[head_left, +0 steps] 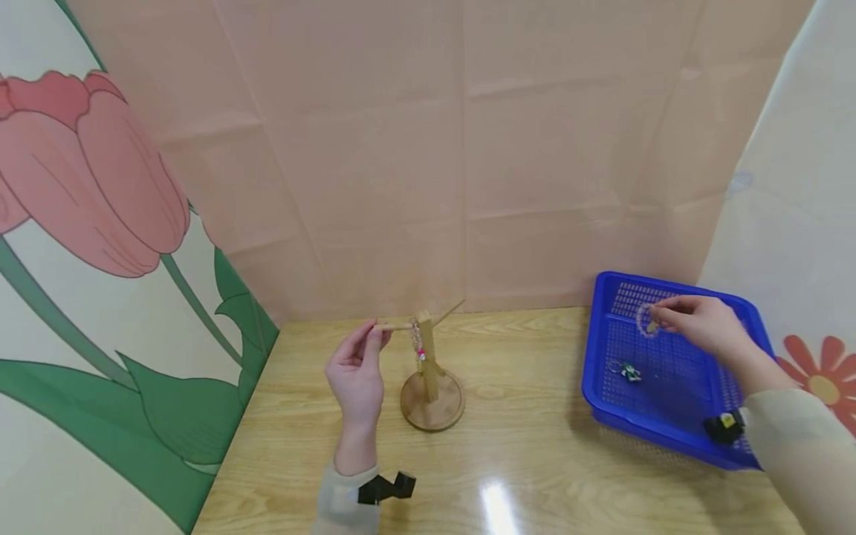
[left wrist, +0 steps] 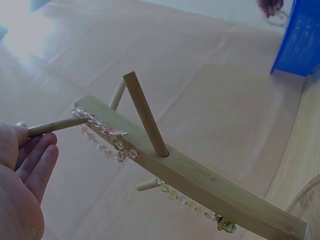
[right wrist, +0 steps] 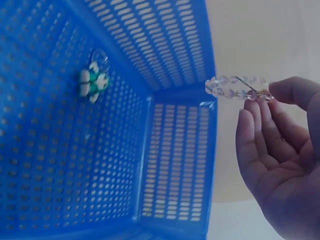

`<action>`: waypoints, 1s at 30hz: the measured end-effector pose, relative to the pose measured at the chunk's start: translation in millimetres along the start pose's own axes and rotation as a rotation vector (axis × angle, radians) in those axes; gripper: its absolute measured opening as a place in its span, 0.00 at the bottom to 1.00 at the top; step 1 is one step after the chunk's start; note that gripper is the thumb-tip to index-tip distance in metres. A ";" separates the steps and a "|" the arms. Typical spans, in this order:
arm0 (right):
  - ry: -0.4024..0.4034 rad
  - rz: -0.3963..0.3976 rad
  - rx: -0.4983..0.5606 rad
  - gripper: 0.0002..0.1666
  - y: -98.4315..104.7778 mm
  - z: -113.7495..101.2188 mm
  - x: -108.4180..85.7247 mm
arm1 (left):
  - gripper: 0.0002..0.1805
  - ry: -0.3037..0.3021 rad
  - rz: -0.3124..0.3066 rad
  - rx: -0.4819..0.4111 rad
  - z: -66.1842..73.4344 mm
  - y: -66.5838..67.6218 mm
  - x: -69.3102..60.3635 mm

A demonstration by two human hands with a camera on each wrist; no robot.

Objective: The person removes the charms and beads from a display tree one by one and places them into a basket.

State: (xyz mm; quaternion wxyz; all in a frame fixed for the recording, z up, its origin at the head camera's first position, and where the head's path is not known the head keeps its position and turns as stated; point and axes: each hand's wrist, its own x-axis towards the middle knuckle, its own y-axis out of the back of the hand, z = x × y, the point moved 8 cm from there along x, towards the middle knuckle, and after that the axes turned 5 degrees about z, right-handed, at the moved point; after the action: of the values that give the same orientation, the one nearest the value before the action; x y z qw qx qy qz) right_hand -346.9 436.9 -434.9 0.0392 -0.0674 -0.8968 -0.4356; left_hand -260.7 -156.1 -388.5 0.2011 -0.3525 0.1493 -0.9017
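In the head view my left hand (head_left: 357, 368) pinches the end of a peg on a wooden jewelry stand (head_left: 430, 371) with a round base. On that peg, close to the post, hangs a pink beaded bracelet (left wrist: 102, 147); a yellow-green beaded bracelet (left wrist: 182, 200) with a small charm hangs from a lower peg. My right hand (head_left: 702, 327) is over the blue basket (head_left: 675, 438), pinching a clear, pale pink beaded bracelet (right wrist: 232, 94) between thumb and fingertips. Down in the basket lies a green and white figure keychain (right wrist: 94, 82) with a ring.
The basket has perforated walls and stands at the right of the wooden table (head_left: 528, 416). A pinkish-beige sheet (head_left: 535, 148) hangs behind the table. At the left is a panel with a printed tulip (head_left: 93, 171).
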 end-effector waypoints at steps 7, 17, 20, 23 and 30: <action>-0.007 -0.063 0.033 0.36 -8.2 23.7 0.3 | 0.12 0.020 0.006 -0.008 -1.4 0.2 -1.1; 0.000 -0.113 0.048 0.35 -7.8 22.0 -2.3 | 0.10 0.008 0.000 -0.002 -0.3 0.8 -0.1; 0.019 -0.130 0.044 0.33 -9.7 19.7 -2.1 | 0.10 0.010 0.002 -0.009 -0.2 0.7 0.1; 0.037 -0.152 0.034 0.31 -13.3 18.7 -1.0 | 0.10 0.011 0.005 -0.010 -0.1 0.8 0.2; 0.052 -0.197 -0.049 0.31 -20.3 24.0 1.5 | 0.10 0.013 0.004 -0.004 0.2 0.5 0.1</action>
State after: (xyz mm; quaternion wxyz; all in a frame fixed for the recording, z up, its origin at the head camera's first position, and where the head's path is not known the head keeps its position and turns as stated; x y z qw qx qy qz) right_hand -351.8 443.5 -465.3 0.0179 0.0317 -0.8867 -0.4609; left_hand -260.5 -156.7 -388.5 0.2013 -0.3468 0.1531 -0.9032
